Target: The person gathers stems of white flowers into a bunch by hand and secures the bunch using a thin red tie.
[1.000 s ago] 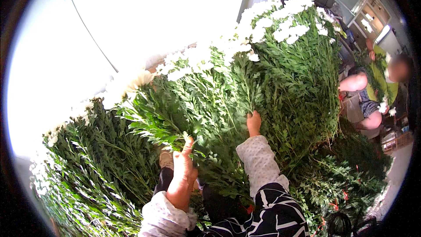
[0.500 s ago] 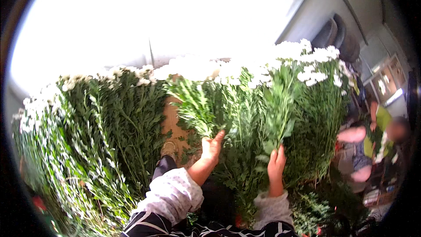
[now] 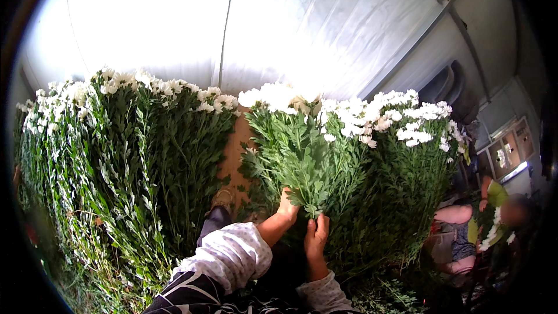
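A bunch of white-headed flowers with long green leafy stems (image 3: 302, 151) stands upright in front of me. My left hand (image 3: 286, 206) grips its stems from the left, low down among the leaves. Just below and to the right, my right hand (image 3: 317, 236) closes on the same stems. Both arms wear white dotted sleeves. The lower stems are hidden behind my hands and the surrounding greenery.
A tall stack of the same flowers (image 3: 133, 157) fills the left, and another stack (image 3: 407, 168) stands to the right. A brown strip of floor (image 3: 235, 151) and my shoe (image 3: 222, 197) lie between them. Another person (image 3: 465, 232) sits at the right. A white sheet wall (image 3: 232, 29) is behind.
My hands have drawn closer together, both now low on one bunch. The view has lifted, showing more of the white wall and the left stack.
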`<state>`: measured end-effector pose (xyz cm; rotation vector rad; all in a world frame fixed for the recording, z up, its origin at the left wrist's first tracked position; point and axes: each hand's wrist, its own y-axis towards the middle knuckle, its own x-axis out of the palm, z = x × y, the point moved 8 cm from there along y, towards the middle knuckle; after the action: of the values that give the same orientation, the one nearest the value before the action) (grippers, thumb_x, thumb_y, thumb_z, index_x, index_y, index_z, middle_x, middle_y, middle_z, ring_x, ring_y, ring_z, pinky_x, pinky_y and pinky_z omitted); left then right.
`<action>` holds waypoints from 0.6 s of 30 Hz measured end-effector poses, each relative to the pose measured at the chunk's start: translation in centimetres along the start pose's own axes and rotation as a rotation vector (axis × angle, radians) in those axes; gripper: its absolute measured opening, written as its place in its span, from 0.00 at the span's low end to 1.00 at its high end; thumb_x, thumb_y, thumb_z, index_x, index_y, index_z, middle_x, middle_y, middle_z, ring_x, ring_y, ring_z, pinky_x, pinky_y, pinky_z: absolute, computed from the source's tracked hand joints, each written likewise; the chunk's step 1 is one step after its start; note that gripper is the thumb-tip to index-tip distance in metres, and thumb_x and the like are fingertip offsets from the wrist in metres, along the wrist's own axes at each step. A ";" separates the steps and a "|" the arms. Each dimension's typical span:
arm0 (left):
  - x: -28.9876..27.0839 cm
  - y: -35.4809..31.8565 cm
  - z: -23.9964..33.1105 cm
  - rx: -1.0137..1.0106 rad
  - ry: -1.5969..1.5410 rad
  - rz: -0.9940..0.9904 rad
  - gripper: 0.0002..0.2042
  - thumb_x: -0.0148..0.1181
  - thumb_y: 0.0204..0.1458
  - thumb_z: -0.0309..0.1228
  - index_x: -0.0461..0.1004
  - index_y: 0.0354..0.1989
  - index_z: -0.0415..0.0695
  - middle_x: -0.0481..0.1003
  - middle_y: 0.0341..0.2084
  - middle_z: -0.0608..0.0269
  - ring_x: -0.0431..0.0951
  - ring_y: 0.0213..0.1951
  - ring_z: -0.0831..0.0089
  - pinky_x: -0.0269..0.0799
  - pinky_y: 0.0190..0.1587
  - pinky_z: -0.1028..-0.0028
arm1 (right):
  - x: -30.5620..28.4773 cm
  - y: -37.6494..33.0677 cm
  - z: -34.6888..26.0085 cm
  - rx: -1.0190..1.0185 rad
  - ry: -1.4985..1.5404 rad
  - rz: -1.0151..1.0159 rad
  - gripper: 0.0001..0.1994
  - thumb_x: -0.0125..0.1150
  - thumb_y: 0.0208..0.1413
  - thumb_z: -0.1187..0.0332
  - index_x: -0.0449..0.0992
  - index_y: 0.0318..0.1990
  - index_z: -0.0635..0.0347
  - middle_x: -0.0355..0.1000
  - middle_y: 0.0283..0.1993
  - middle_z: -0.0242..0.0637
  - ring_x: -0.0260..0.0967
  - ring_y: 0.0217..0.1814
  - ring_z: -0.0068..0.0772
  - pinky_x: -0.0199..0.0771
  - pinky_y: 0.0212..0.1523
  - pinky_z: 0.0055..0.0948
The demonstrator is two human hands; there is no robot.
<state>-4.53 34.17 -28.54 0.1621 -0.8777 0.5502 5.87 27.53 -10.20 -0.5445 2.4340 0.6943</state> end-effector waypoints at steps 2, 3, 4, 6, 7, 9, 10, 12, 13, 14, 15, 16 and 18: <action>5.0 -2.6 5.1 -0.055 0.101 0.041 0.13 0.35 0.49 0.35 0.66 0.32 0.41 0.67 0.30 0.65 0.63 0.35 0.75 0.58 0.37 0.75 | -1.0 0.2 1.3 0.001 -0.067 0.072 0.15 0.43 0.48 0.71 0.60 0.43 0.71 0.56 0.32 0.45 0.54 0.34 0.41 0.56 0.35 0.32; 6.5 -4.0 7.9 -0.126 -0.002 0.097 0.16 0.35 0.50 0.39 0.65 0.33 0.39 0.66 0.35 0.64 0.61 0.41 0.74 0.56 0.42 0.73 | -0.8 0.3 1.1 -0.012 -0.077 0.092 0.15 0.43 0.48 0.71 0.61 0.43 0.72 0.56 0.32 0.45 0.55 0.34 0.41 0.57 0.36 0.32; 7.2 -4.6 9.4 -0.164 -0.025 0.093 0.17 0.35 0.50 0.41 0.65 0.33 0.39 0.66 0.35 0.64 0.61 0.41 0.74 0.55 0.43 0.73 | -0.5 0.4 0.5 -0.027 -0.096 0.094 0.15 0.43 0.48 0.71 0.61 0.43 0.72 0.56 0.33 0.46 0.55 0.35 0.42 0.57 0.36 0.33; 8.3 -5.2 10.3 -0.261 -0.072 0.072 0.21 0.35 0.50 0.45 0.65 0.34 0.38 0.66 0.36 0.62 0.61 0.42 0.73 0.54 0.44 0.73 | -0.5 0.6 0.1 -0.040 -0.149 0.110 0.15 0.43 0.48 0.71 0.61 0.43 0.72 0.57 0.34 0.46 0.56 0.36 0.43 0.57 0.37 0.33; 6.9 -4.6 10.4 -0.123 0.208 0.139 0.24 0.45 0.45 0.49 0.65 0.30 0.34 0.67 0.29 0.58 0.65 0.32 0.75 0.61 0.34 0.76 | -0.3 0.6 0.0 -0.031 -0.124 0.113 0.15 0.43 0.48 0.72 0.61 0.43 0.72 0.57 0.34 0.46 0.56 0.36 0.43 0.57 0.37 0.33; 8.4 -5.3 10.3 -0.058 0.325 0.059 0.23 0.52 0.40 0.47 0.65 0.27 0.33 0.67 0.24 0.59 0.64 0.26 0.78 0.62 0.27 0.78 | -0.8 0.6 0.7 0.020 -0.099 0.140 0.15 0.43 0.48 0.72 0.61 0.43 0.71 0.57 0.34 0.46 0.56 0.36 0.43 0.57 0.37 0.34; 8.9 -6.0 11.0 -0.042 0.394 0.025 0.24 0.56 0.38 0.47 0.65 0.25 0.32 0.67 0.22 0.60 0.64 0.23 0.79 0.62 0.23 0.79 | -0.2 0.3 0.9 0.044 -0.015 0.126 0.14 0.44 0.47 0.72 0.62 0.42 0.70 0.57 0.33 0.47 0.56 0.36 0.44 0.57 0.37 0.34; 6.2 -5.6 9.0 -0.282 0.534 0.085 0.21 0.61 0.34 0.42 0.65 0.21 0.34 0.67 0.20 0.64 0.62 0.20 0.81 0.59 0.19 0.79 | 0.4 0.4 1.0 0.095 0.144 0.117 0.13 0.47 0.45 0.72 0.63 0.40 0.69 0.58 0.33 0.47 0.57 0.35 0.46 0.58 0.36 0.33; 6.9 -5.8 10.6 -0.180 0.427 0.116 0.20 0.61 0.34 0.42 0.65 0.21 0.35 0.66 0.20 0.65 0.61 0.21 0.81 0.58 0.20 0.79 | 0.5 0.6 0.5 -0.011 0.102 0.050 0.14 0.48 0.44 0.73 0.63 0.40 0.69 0.58 0.34 0.48 0.57 0.36 0.46 0.58 0.37 0.33; 7.7 -6.4 12.3 -0.082 0.319 0.150 0.19 0.61 0.35 0.42 0.65 0.21 0.37 0.66 0.20 0.67 0.60 0.21 0.82 0.57 0.21 0.78 | 0.6 0.6 -0.1 -0.115 0.061 -0.018 0.14 0.50 0.43 0.73 0.63 0.39 0.68 0.58 0.35 0.48 0.58 0.37 0.46 0.58 0.37 0.33; 7.0 -6.9 13.8 -0.040 0.341 0.250 0.18 0.61 0.35 0.42 0.65 0.21 0.38 0.65 0.20 0.68 0.59 0.21 0.81 0.57 0.23 0.78 | 0.4 1.0 -1.0 -0.162 0.032 -0.073 0.14 0.52 0.41 0.75 0.64 0.39 0.68 0.60 0.36 0.48 0.58 0.38 0.45 0.59 0.39 0.32; 6.8 -7.2 14.7 -0.006 0.351 0.330 0.18 0.61 0.35 0.42 0.65 0.21 0.39 0.65 0.20 0.69 0.58 0.21 0.81 0.57 0.25 0.77 | -1.4 1.9 -0.9 -0.174 -0.024 -0.023 0.13 0.52 0.40 0.75 0.66 0.38 0.68 0.62 0.36 0.46 0.60 0.39 0.42 0.60 0.39 0.30; 5.9 -7.6 15.5 -0.171 0.477 0.470 0.18 0.62 0.34 0.42 0.63 0.16 0.40 0.63 0.18 0.67 0.58 0.21 0.78 0.57 0.27 0.77 | -4.3 3.3 7.2 0.231 0.175 0.141 0.11 0.49 0.44 0.73 0.67 0.37 0.66 0.65 0.35 0.41 0.61 0.39 0.36 0.61 0.41 0.30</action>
<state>-8.18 24.47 -13.48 -0.3312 -0.4864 0.9020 10.33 35.28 -11.65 -0.3568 2.6915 0.4258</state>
